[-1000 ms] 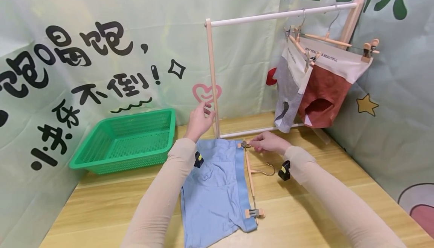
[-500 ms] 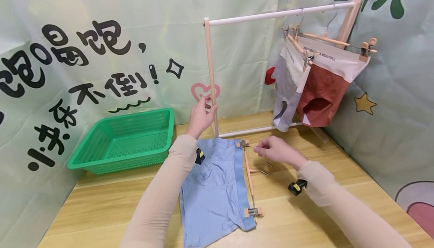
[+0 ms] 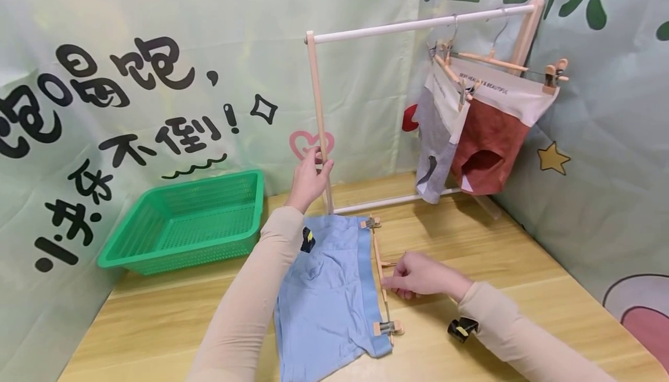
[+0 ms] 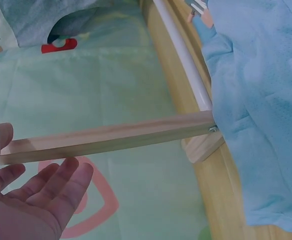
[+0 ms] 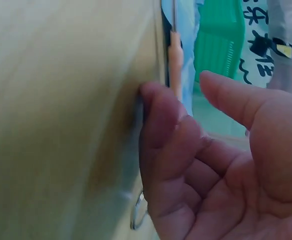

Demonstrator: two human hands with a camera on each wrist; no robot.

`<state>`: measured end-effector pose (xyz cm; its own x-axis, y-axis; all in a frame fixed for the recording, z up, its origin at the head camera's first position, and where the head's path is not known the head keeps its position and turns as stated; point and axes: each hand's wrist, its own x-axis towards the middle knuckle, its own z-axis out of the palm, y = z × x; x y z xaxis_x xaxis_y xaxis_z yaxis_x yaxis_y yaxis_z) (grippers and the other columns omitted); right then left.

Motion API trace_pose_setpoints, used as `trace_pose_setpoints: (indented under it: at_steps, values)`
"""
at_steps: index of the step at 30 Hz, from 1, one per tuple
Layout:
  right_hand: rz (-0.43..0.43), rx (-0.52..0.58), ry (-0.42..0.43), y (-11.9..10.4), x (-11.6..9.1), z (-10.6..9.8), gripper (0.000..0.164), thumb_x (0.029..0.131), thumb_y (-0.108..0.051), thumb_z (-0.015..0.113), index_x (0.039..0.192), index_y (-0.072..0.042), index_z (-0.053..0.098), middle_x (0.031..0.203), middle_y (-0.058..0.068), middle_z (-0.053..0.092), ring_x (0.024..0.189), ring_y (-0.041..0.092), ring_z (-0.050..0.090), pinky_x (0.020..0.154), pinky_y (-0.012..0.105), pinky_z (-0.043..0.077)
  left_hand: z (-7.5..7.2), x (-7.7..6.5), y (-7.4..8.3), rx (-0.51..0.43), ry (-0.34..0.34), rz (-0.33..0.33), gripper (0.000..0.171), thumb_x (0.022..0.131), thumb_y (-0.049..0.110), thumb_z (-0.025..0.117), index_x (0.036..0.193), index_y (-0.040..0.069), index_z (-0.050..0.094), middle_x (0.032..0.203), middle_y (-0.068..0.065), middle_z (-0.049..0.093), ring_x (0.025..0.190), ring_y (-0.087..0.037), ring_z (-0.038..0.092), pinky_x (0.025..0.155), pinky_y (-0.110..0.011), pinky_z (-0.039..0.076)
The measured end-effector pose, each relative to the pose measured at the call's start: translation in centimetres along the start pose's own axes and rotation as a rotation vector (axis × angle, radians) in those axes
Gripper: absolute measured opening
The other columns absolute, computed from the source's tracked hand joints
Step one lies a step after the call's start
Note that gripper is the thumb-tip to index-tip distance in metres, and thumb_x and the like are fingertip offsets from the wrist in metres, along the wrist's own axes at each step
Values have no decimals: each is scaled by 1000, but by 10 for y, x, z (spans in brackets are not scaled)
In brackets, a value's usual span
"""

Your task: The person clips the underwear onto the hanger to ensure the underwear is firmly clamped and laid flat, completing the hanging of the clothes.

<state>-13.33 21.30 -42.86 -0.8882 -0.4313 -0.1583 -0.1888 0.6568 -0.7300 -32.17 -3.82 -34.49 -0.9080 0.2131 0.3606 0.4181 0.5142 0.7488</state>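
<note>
Light blue boxer briefs (image 3: 329, 289) lie on the table with their waistband towards the right. A clip hanger (image 3: 378, 254) lies along that band, its clips at both ends of it. My right hand (image 3: 420, 274) is at the middle of the hanger, over its hook, with fingers curved; the thumb (image 5: 226, 95) stands apart from the index finger in the right wrist view. My left hand (image 3: 309, 179) loosely holds the upright post (image 4: 111, 135) of the drying rack, thumb on one side and fingers on the other.
The rack's white top rail (image 3: 387, 29) carries grey underwear (image 3: 436, 138) and red-brown underwear (image 3: 486, 144) on clip hangers at its right end. A green plastic basket (image 3: 183, 219) stands at the left of the table, near the printed cloth backdrop.
My right hand has left the far clip and moved down to the middle of the hanger. My left hand has closed in on the rack post. The blue underwear stays put.
</note>
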Motion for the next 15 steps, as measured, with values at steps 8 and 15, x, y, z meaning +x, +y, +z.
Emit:
trace_pose_setpoints:
  at_steps: [8, 15]
  values:
    - [-1, 6, 12, -4, 4, 13, 41, 97, -34, 80, 66, -9, 72, 54, 0, 65, 43, 3, 50, 46, 20, 41, 5, 3, -1, 1, 7, 0, 43, 112, 22, 58, 153, 12, 47, 136, -20, 67, 116, -39, 74, 95, -50, 64]
    - [59, 62, 73, -1, 7, 23, 26, 92, -14, 78, 69, -8, 70, 58, 0, 67, 47, 8, 58, 48, 22, 51, 4, 3, 0, -4, -18, 0, 39, 113, 20, 57, 149, 11, 48, 132, -21, 68, 118, -39, 72, 95, -51, 63]
